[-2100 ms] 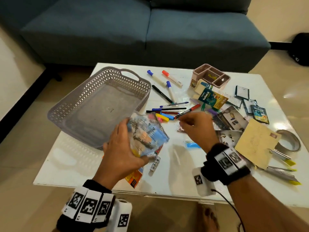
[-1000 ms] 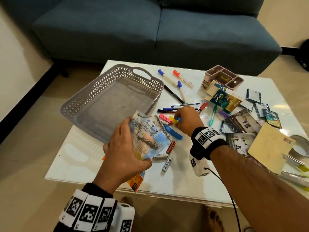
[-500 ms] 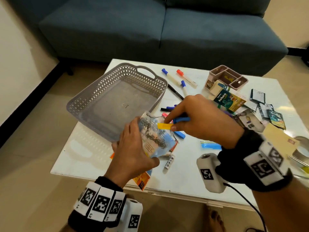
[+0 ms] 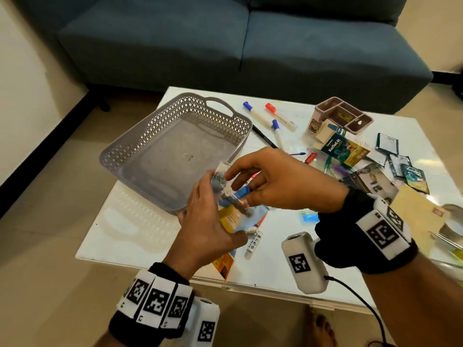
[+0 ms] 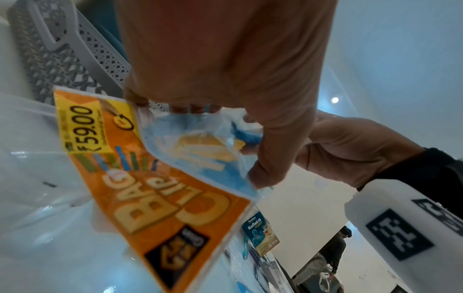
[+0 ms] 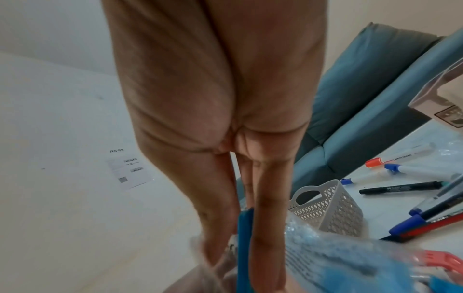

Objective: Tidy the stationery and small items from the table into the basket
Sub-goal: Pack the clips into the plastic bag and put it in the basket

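My left hand holds a clear plastic bag with an orange "BAG CLIP" card just above the table's near edge, by the basket's front corner. My right hand is at the bag's mouth and holds a blue clip that is partly inside it. A yellow clip lies inside the bag. In the right wrist view the blue clip runs along my fingers. The grey lattice basket stands to the left with nothing in it.
Markers, pens, a pink organiser, a Koflet-H box, sachets, photos, an envelope and a tape roll spread over the right of the white table. Small batteries lie under the bag. A blue sofa stands behind.
My right hand picked a yellow and a blue clip off the table and carried them left to the bag. The yellow one is now inside it. The left hand kept its hold.
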